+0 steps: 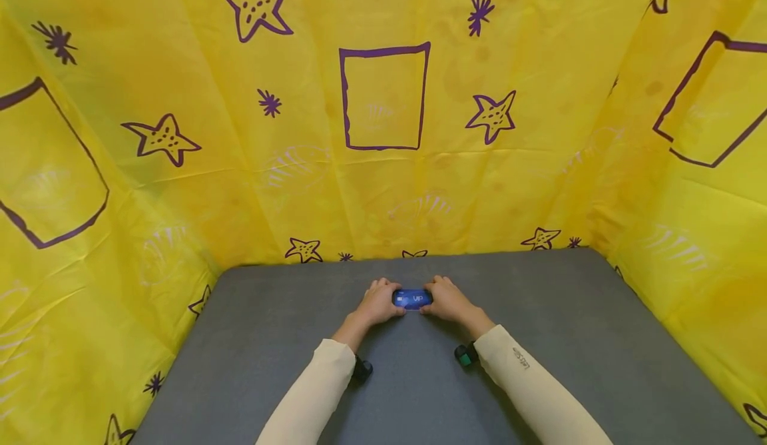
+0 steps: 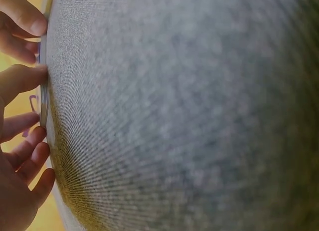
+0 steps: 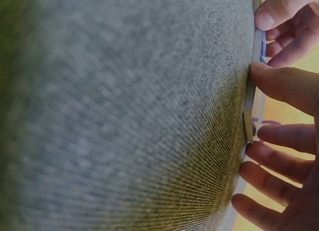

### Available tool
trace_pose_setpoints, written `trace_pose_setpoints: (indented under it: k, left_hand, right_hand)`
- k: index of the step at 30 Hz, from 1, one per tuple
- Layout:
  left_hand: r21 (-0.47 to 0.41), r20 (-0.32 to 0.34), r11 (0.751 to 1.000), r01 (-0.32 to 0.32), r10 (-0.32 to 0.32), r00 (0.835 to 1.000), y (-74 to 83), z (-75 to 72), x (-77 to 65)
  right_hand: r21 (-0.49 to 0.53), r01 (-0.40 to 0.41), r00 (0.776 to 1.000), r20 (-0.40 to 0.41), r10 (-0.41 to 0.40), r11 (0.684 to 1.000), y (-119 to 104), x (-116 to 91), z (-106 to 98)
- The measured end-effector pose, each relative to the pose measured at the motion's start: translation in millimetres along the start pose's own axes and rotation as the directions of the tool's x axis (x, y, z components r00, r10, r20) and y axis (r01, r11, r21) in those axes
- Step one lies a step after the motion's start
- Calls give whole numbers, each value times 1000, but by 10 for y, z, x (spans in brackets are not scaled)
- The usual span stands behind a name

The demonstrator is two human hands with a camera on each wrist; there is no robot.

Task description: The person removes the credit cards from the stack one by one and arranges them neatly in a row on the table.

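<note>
Three yellow cloth walls, liable to be brushed if a reach runs long; one grey table, far edge bordering the back wall, broad surface left, right and nearer for sliding; one left hand and one right hand, each clamped, thumb and fingers, on an end of the last entry; one blue layered stack, between them toward the table's far side, layers parting at the right end, where uneven squeezing could splay them

Both arms stretch forward — left hand and right hand facing, each pinching.
</note>
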State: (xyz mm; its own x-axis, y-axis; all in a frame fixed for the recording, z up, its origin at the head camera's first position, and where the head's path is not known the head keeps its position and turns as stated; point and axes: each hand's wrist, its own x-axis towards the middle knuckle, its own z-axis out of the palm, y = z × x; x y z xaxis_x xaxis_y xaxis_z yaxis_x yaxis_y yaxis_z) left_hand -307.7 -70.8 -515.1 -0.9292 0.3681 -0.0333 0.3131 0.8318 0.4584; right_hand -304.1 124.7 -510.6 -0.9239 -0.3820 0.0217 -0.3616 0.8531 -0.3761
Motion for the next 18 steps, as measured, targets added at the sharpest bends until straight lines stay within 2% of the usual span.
trace_pose_setpoints:
  k: [8,18]
  left_hand:
    - [-33,-17,999,6,-6,1000,-10,-2,22]
    - [-32,13,999,11,-10,1000,-19,-23,22]
  right_hand:
    - [12,-2,1000,15,2,1000,14,44,-37]
    - [33,-8,1000,25,7,999,24,37,-36]
